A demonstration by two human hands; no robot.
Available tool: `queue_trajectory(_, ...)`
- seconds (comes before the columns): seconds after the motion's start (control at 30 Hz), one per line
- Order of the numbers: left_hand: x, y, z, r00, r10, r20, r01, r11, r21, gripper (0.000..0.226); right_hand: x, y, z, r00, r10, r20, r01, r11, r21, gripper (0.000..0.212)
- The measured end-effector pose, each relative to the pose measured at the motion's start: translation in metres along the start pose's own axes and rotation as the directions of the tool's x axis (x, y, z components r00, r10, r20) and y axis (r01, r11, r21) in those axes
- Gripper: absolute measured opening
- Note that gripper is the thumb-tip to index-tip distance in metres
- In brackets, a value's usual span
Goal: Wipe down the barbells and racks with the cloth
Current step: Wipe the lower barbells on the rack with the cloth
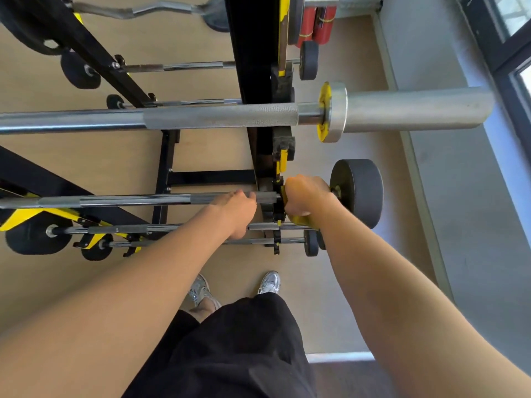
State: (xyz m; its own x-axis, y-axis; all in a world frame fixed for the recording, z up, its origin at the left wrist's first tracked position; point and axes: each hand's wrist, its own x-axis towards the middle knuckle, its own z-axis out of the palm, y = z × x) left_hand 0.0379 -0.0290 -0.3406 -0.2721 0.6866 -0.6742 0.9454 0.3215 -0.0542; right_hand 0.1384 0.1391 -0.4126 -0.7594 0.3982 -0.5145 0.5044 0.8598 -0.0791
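Tan floor (86, 162), right hand (306, 196) fisted round cloth (297, 219)

No text, label, brand, number or sign can be read anywhere in the view; the yellow patch (324, 110) on the collar of the large barbell (218, 117) is worn and blurred, and no lettering can be made out on it
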Motion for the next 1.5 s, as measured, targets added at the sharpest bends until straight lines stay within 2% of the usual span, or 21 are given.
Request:
queue_trajectory(0.07, -0.001, 0.000, 0.000, 1.000, -0.006, -0.003, 0.006, 1.000, 0.011, 0.090, 0.006, 0.004, -0.012, 0.978, -0.003, 0.208, -0.028, 0.989, 0.147, 0.021)
queue_trajectory(0.13, -0.003, 0.000, -0.002, 1.000, -0.008, -0.009, 0.008, 1.000, 0.001, 0.089, 0.009, 0.006, -0.016, 0.967, 0.006, 0.254, -0.059, 0.977, 0.203, 0.023)
queue_trajectory(0.23, -0.002, -0.002, -0.005, 1.000, 0.002, -0.014, -0.003, 1.000, -0.013, 0.083, -0.009, 0.005, 0.008, 0.996, 0.060, -0.070, -0.050, 0.990, 0.132, 0.019)
queue_trajectory(0.3, -0.001, -0.003, -0.006, 1.000, 0.016, -0.015, -0.016, 1.000, -0.013, 0.074, -0.030, 0.009, 0.040, 0.929, 0.066, -0.364, -0.046, 0.997, 0.062, 0.029)
queue_trajectory(0.4, 0.002, -0.004, -0.005, 0.999, 0.033, -0.011, -0.033, 0.999, -0.009, 0.064, -0.037, 0.016, 0.061, 0.867, 0.077, -0.492, -0.126, 0.990, -0.066, 0.036)
queue_trajectory(0.47, 0.005, -0.007, -0.004, 0.999, 0.040, -0.016, -0.040, 0.999, -0.027, 0.061, -0.026, 0.017, 0.039, 0.927, 0.140, -0.347, -0.155, 0.988, -0.016, 0.026)
queue_trajectory(0.57, 0.005, -0.009, -0.002, 0.999, 0.035, -0.026, -0.036, 0.999, -0.021, 0.063, -0.009, 0.021, -0.001, 0.990, 0.133, 0.057, -0.135, 0.990, 0.037, 0.027)
queue_trajectory(0.63, 0.004, -0.006, 0.000, 0.999, 0.023, -0.027, -0.024, 0.999, -0.030, 0.071, -0.001, 0.027, -0.017, 0.934, 0.138, 0.330, -0.184, 0.976, 0.113, 0.037)
queue_trajectory(0.7, 0.004, -0.004, 0.003, 0.999, 0.011, -0.034, -0.012, 1.000, -0.024, 0.082, 0.005, 0.026, -0.023, 0.900, 0.157, 0.406, -0.221, 0.968, 0.115, 0.040)
queue_trajectory(0.73, 0.004, -0.004, 0.004, 0.999, 0.011, -0.033, -0.011, 0.999, -0.030, 0.086, 0.006, 0.022, -0.022, 0.913, 0.171, 0.371, -0.224, 0.969, 0.105, 0.035)
queue_trajectory(0.8, 0.003, -0.006, 0.006, 1.000, 0.015, -0.026, -0.016, 0.999, -0.045, 0.090, -0.006, 0.013, -0.003, 0.975, 0.193, 0.114, -0.203, 0.976, 0.083, 0.027)
queue_trajectory(0.87, 0.003, -0.009, 0.006, 0.999, 0.023, -0.029, -0.025, 0.998, -0.055, 0.093, -0.028, 0.007, 0.028, 0.962, 0.159, -0.224, -0.170, 0.985, -0.029, 0.030)
queue_trajectory(0.93, 0.004, -0.012, 0.005, 0.999, 0.038, -0.020, -0.039, 0.997, -0.066, 0.094, -0.039, 0.006, 0.047, 0.931, 0.083, -0.356, -0.141, 0.980, -0.143, 0.037)
queue_trajectory(1.0, 0.006, -0.013, 0.005, 0.999, 0.044, -0.017, -0.045, 0.996, -0.075, 0.092, -0.031, 0.009, 0.030, 0.954, 0.107, -0.279, -0.140, 0.985, -0.099, 0.028)
queue_trajectory(1.07, 0.006, -0.013, 0.004, 0.999, 0.044, -0.017, -0.045, 0.997, -0.066, 0.091, -0.016, 0.014, 0.004, 0.992, 0.117, -0.048, -0.119, 0.993, -0.028, 0.021)
queue_trajectory(1.13, 0.006, -0.011, 0.003, 0.999, 0.042, -0.006, -0.043, 0.997, -0.071, 0.091, -0.006, 0.020, -0.018, 0.965, 0.102, 0.243, -0.124, 0.989, 0.076, 0.027)
queue_trajectory(1.2, 0.006, -0.010, 0.006, 0.999, 0.032, -0.003, -0.032, 0.997, -0.069, 0.095, 0.001, 0.020, -0.023, 0.924, 0.127, 0.361, -0.182, 0.976, 0.120, 0.031)
queue_trajectory(1.27, 0.006, -0.011, 0.008, 1.000, 0.031, 0.002, -0.031, 0.996, -0.083, 0.099, 0.001, 0.013, -0.019, 0.943, 0.167, 0.288, -0.199, 0.976, 0.084, 0.028)
queue_trajectory(1.33, 0.005, -0.013, 0.010, 0.999, 0.038, 0.000, -0.038, 0.994, -0.106, 0.100, -0.010, 0.007, 0.002, 0.986, 0.168, 0.018, -0.168, 0.984, 0.055, 0.022)
queue_trajectory(1.43, 0.003, -0.015, 0.009, 0.999, 0.048, 0.023, -0.044, 0.990, -0.132, 0.103, -0.039, 0.004, 0.041, 0.932, 0.114, -0.344, -0.075, 0.989, 0.125, 0.040)
queue_trajectory(1.5, 0.004, -0.018, 0.008, 0.998, 0.056, 0.036, -0.050, 0.988, -0.146, 0.104, -0.047, 0.005, 0.046, 0.917, 0.119, -0.381, -0.051, 0.982, 0.184, 0.050)
